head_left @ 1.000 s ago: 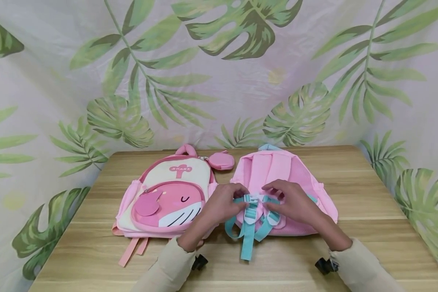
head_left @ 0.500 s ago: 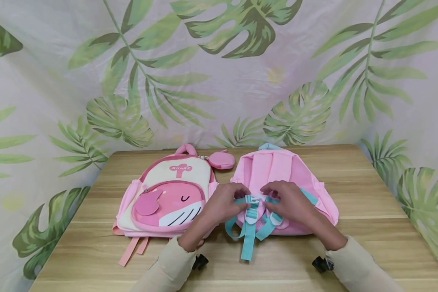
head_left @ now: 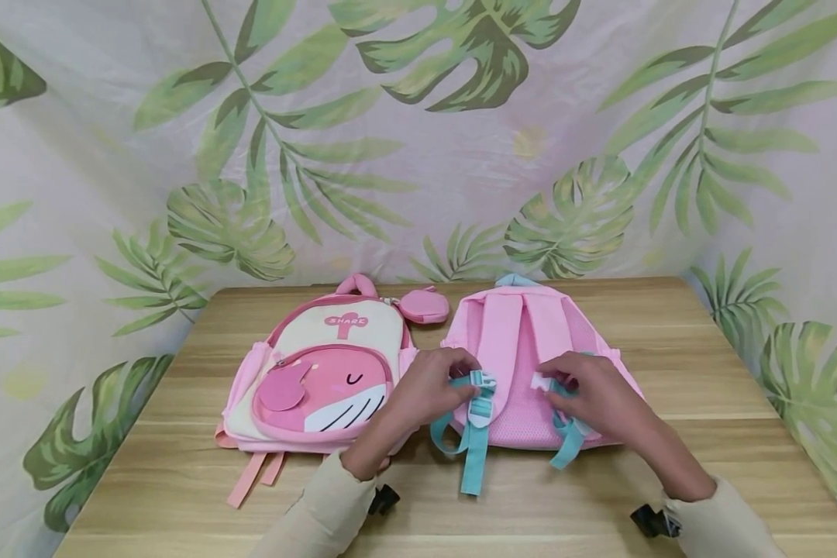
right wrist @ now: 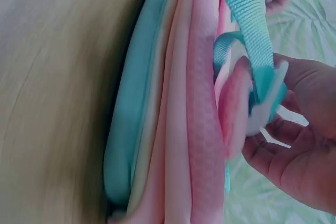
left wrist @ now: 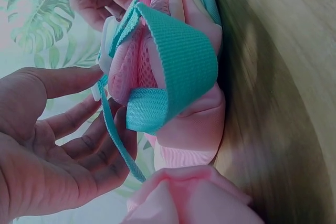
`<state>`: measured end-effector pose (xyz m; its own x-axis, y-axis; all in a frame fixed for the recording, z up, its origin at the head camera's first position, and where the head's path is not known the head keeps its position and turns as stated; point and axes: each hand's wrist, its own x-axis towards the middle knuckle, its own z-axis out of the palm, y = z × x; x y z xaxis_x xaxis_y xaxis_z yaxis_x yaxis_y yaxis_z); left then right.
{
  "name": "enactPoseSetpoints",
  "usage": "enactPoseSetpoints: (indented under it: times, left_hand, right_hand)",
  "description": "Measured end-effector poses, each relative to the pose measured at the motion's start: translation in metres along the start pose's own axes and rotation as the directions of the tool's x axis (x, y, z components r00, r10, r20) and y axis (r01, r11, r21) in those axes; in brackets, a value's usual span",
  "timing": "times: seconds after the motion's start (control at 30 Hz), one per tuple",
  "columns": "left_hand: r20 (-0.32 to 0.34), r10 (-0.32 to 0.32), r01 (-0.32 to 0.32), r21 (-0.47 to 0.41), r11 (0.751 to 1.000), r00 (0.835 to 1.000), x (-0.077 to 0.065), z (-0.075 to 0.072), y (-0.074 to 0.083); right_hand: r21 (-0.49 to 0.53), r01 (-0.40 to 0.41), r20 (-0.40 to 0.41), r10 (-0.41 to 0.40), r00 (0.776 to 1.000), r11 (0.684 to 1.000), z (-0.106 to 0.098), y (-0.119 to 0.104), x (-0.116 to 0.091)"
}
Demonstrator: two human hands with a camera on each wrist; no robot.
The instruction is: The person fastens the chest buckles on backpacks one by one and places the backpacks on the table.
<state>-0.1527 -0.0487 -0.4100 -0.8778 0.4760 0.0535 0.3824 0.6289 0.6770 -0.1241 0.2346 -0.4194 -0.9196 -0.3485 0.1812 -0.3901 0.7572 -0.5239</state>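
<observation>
A pink backpack lies with its straps and mesh back facing up on the right of the table. Between thumb and fingers, my left hand pinches a white buckle half on a teal webbing strap. My right hand holds the other white buckle half, on a second teal strap. A gap of mesh shows between the two halves. White strap adjusters hang below both; the right one sits by my right fingers.
Left of it lies a second backpack, cream and pink with a whale face, with a small pink pouch clipped near its top. The wooden table meets a leaf-print cloth behind.
The buckle has come apart. My right hand has moved right with its half and strap, and the shoulder straps have spread; my left hand stays in nearly the same place.
</observation>
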Motion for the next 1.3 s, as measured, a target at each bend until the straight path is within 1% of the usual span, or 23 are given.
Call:
enactPoseSetpoints:
  times: [0.13,0.27,0.4,0.7,0.83,0.97,1.13,1.2,1.3]
  left_hand:
    - [-0.003,0.01,-0.01,-0.005,1.0,1.0,0.0,0.0,0.001]
    - [-0.006,0.018,-0.018,-0.004,1.0,1.0,0.001,0.001,0.003]
    - [-0.013,0.039,-0.04,-0.006,0.999,0.999,0.002,0.003,0.004]
    - [-0.019,0.09,-0.09,-0.022,0.996,0.996,0.006,0.009,0.007]
    - [-0.033,0.112,-0.112,-0.018,0.993,0.993,0.008,0.012,0.009]
    - [-0.05,0.126,-0.127,-0.024,0.992,0.991,0.011,0.015,0.011]
    - [-0.078,0.118,-0.124,-0.068,0.99,0.99,0.015,0.02,0.013]
    - [-0.088,0.11,-0.118,-0.09,0.989,0.99,0.017,0.022,0.013]
    - [-0.109,0.114,-0.127,-0.118,0.985,0.987,0.02,0.027,0.014]
  right_hand:
    - [0.012,-0.007,-0.024,0.008,1.0,1.0,-0.008,0.008,-0.007]
    - [0.0,-0.025,-0.048,0.024,0.999,1.0,-0.016,0.016,-0.013]
    - [0.0,-0.028,-0.066,0.028,0.997,1.0,-0.021,0.022,-0.016]
    - [0.019,-0.054,-0.014,0.055,0.998,0.998,-0.025,0.023,-0.015]
    - [0.059,-0.036,-0.014,0.037,0.999,0.998,-0.027,0.023,-0.016]
    - [0.116,-0.006,-0.031,0.01,0.999,0.993,-0.026,0.026,-0.015]
    - [0.152,0.048,-0.06,-0.04,0.997,0.987,-0.025,0.031,-0.014]
    - [0.159,0.06,-0.067,-0.05,0.996,0.985,-0.025,0.032,-0.014]
    - [0.171,0.074,-0.081,-0.061,0.995,0.983,-0.026,0.034,-0.013]
